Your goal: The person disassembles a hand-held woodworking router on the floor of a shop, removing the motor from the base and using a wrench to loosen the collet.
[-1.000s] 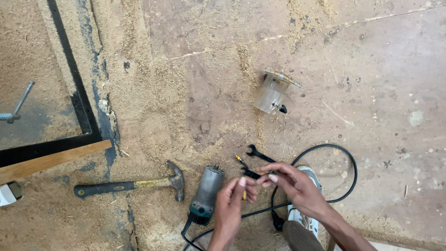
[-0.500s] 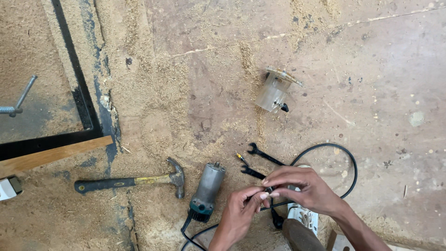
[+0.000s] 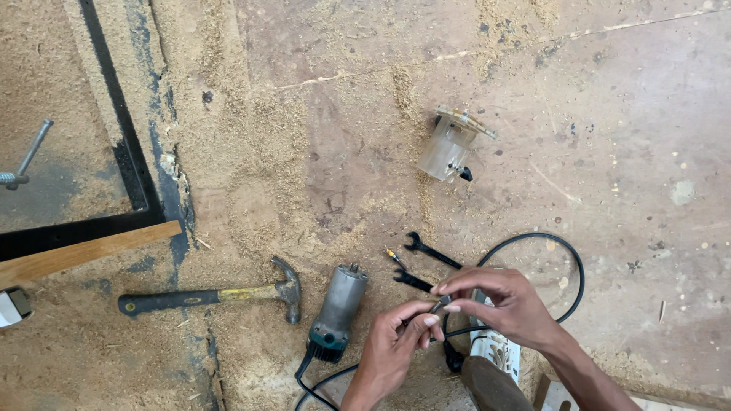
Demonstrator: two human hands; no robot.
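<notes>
My left hand and my right hand meet low in the view, fingertips pinching a small dark metal bit between them. Just left of my hands lies a grey and teal router motor with its black cord looping round behind my right hand. Two black wrenches lie on the dusty floor just above my fingers, with a small yellow-tipped bit beside them. A clear plastic router base rests further up.
A claw hammer with a black and yellow handle lies at the left. A wooden strip and a black metal frame edge the left side. A metal bolt shows at far left. Sawdust covers the floor.
My hands have drawn closer to me and to each other, off the wrenches, and now pinch the small bit between them. The view has shifted slightly.
</notes>
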